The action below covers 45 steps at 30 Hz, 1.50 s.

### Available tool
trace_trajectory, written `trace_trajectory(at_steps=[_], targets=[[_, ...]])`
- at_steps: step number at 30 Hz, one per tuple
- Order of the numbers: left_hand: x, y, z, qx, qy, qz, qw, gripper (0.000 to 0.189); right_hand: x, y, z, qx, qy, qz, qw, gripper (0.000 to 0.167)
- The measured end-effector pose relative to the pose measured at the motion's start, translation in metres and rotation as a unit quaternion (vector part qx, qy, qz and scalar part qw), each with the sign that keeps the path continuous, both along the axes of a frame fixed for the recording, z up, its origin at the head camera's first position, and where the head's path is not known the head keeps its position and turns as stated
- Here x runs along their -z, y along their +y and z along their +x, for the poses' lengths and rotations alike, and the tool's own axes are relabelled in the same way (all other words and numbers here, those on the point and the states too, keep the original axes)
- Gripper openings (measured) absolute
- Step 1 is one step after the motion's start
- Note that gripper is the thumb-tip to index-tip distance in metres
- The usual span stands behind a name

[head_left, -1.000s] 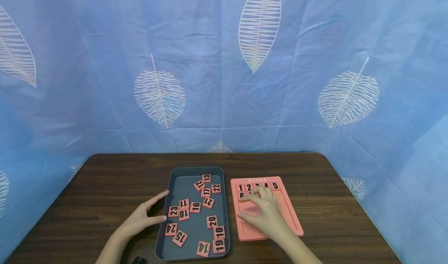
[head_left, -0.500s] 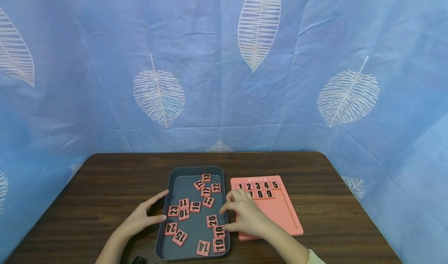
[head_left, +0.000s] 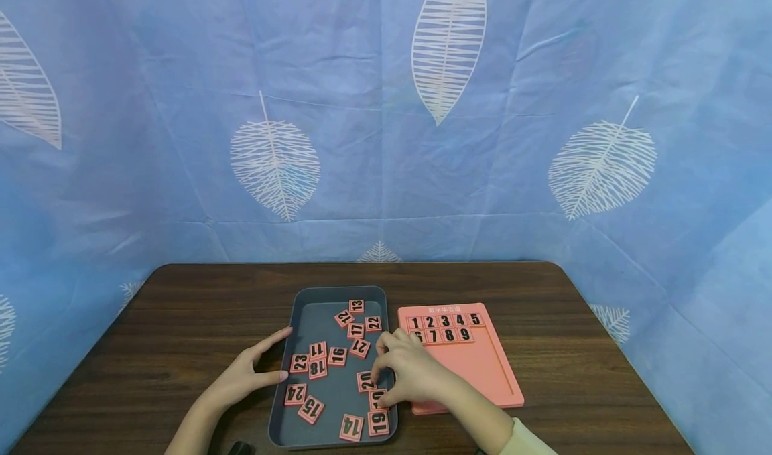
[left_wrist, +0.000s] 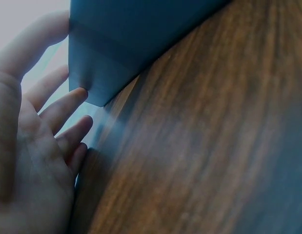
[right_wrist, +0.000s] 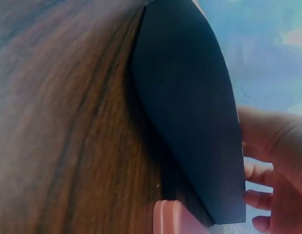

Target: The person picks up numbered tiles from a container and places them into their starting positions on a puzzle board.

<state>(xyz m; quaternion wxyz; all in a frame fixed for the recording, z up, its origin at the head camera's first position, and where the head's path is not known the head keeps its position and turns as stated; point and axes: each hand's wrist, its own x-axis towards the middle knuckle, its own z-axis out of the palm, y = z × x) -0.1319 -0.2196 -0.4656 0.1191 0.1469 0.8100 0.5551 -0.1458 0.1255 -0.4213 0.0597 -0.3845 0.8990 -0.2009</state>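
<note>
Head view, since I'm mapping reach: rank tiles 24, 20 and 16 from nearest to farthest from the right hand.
From the right hand:
1. Tile 20: beside the fingertips, right side of the tray.
2. Tile 16: around mid-tray.
3. Tile 24: by the left edge.

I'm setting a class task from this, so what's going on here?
A person's left hand touches the dark tray; their right hand is at a tile between tile 20 and tile 19, the grip unclear. On the pink board, tiles 1 to 9 sit in order; other tiles lie loose in the tray.
</note>
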Motion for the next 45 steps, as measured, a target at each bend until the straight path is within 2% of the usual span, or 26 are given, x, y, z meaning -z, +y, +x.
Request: trace_trajectory(at_steps=[8, 13, 18, 21, 31, 40, 45], targets=[[0.001, 0.0, -0.002, -0.015, -0.01, -0.008, 0.9998, 0.072, -0.002, -0.006, 0.001, 0.022, 0.002, 0.042, 0.9989, 0.025], [0.002, 0.0, -0.002, -0.011, -0.004, -0.007, 0.9999, 0.072, -0.006, -0.01, 0.004, 0.039, 0.016, 0.075, 0.9963, 0.028], [0.002, 0.0, -0.002, -0.011, -0.003, -0.006, 0.9999, 0.072, -0.006, -0.014, 0.005, 0.042, 0.03, 0.111, 0.9925, 0.029], [0.002, 0.0, -0.002, -0.016, -0.009, -0.004, 0.9998, 0.073, -0.005, -0.015, 0.006, 0.041, 0.033, 0.112, 0.9922, 0.03], [0.003, -0.001, -0.003, -0.015, -0.007, -0.002, 0.9999, 0.073, -0.003, -0.014, 0.008, 0.052, 0.027, 0.091, 0.9942, 0.031], [0.003, -0.001, -0.002, -0.017, -0.006, -0.005, 0.9998, 0.073, -0.002, -0.011, 0.012, 0.078, 0.018, 0.022, 0.9966, 0.029], [0.003, -0.001, -0.002, -0.017, -0.004, -0.006, 0.9998, 0.073, -0.001, -0.008, 0.012, 0.091, 0.026, -0.016, 0.9953, 0.029]])
